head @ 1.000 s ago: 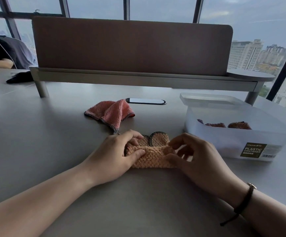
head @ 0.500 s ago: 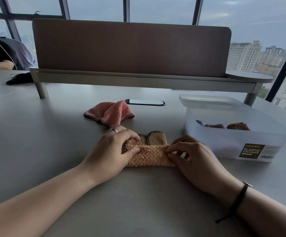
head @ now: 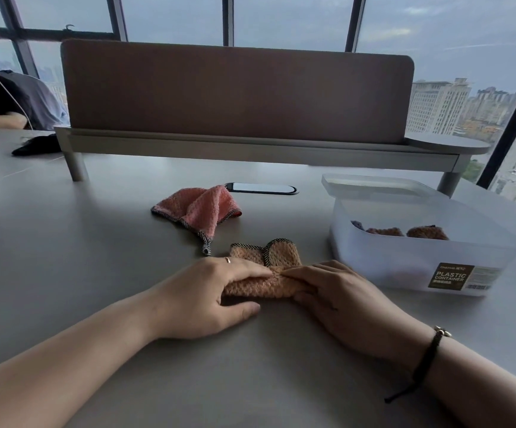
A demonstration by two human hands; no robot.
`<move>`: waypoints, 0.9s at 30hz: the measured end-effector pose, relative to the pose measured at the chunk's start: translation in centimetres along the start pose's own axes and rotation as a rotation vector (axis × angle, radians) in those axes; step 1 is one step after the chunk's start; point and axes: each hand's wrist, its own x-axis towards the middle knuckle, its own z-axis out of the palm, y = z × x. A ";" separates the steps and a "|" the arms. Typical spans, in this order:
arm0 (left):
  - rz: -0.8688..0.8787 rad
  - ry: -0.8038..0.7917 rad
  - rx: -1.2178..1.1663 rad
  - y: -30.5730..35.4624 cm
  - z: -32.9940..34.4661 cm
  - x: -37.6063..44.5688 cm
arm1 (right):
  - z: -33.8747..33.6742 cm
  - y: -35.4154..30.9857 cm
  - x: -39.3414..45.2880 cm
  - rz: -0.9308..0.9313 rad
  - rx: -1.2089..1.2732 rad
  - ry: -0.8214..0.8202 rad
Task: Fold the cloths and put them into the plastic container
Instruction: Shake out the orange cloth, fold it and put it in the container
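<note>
An orange waffle cloth with a dark checked hem lies partly rolled on the grey table in front of me. My left hand grips its left end, fingers laid over the roll. My right hand grips its right end, fingertips meeting the left ones on top. Two hemmed corners of the cloth stick out behind the hands. A pink cloth lies crumpled further back. The translucent plastic container stands open at the right, with several folded cloths inside.
The container's lid lies behind it. A black phone rests beyond the pink cloth. A brown desk divider on legs crosses the back of the table. Another person sits at the far left, with a dark object nearby.
Both hands have moved closer together over the orange cloth, and the near fold has rolled further away from me. The fingertips now meet on top.
</note>
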 end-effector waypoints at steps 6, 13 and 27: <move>-0.108 0.193 -0.186 0.4 0.4 0.1 | -0.5 -0.2 -0.1 0.106 0.168 0.186; -0.302 0.313 -0.324 -0.2 1.1 1.0 | -0.9 -1.0 0.0 0.282 0.312 0.191; -0.453 0.116 0.001 -1.0 0.8 0.8 | 0.0 -0.9 0.5 0.407 -0.002 0.024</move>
